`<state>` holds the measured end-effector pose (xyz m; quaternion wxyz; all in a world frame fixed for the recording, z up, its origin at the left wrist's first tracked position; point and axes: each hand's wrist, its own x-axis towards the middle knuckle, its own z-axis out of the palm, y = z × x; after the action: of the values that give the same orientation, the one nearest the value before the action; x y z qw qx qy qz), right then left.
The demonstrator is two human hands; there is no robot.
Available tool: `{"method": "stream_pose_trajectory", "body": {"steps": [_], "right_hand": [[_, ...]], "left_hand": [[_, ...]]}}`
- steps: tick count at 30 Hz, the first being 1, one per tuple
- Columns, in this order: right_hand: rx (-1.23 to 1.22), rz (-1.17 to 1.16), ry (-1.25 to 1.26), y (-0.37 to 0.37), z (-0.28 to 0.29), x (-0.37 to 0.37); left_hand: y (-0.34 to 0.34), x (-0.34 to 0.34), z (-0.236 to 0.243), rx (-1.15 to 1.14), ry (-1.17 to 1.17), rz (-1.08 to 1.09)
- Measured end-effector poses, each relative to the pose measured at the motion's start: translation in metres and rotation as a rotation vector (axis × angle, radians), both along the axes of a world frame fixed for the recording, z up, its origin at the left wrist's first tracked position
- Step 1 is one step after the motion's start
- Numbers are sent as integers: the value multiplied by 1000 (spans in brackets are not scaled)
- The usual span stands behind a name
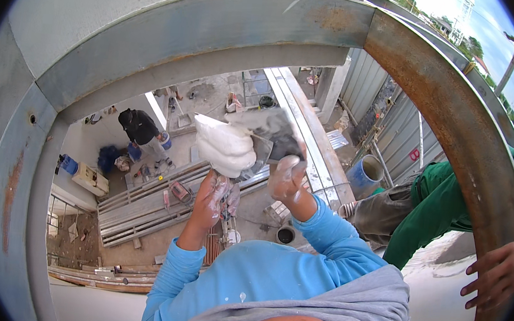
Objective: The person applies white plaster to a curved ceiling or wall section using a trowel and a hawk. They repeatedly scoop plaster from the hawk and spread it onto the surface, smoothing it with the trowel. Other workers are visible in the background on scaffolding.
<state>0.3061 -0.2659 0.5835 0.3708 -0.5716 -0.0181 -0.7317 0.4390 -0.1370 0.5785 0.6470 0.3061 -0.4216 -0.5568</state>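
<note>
Evidently the left hand (208,200) grips a flat tool (261,155), white paste (224,148) heaped toward its left edge; the right hand (287,179) seems closed on a blurred dark blade (281,135); a level load and small scoops should limit drips.

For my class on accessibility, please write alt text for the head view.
A person's left hand is beneath a mound of white paste, the right hand beside a blurred dark tool. Rusty steel frames the view; metal lengths lie below; another person, in green, is at right.
</note>
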Motion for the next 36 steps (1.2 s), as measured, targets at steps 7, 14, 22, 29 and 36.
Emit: {"method": "stream_pose_trajectory", "body": {"steps": [7,14,22,29,36], "right_hand": [[-364,-432,747,-85,72,-57],[48,-1488,230,-245,241,-51],[362,-1631,436,-339,278,-16],[262,-1544,314,-375,284,-31],[182,-1531,238,-406,289,-27]], "left_hand": [[23,20,11,-2,60,185],[16,6,14,-14,66,208],[49,20,-4,73,102,258],[74,42,-23,176,115,392],[99,50,-32,191,215,465]]}}
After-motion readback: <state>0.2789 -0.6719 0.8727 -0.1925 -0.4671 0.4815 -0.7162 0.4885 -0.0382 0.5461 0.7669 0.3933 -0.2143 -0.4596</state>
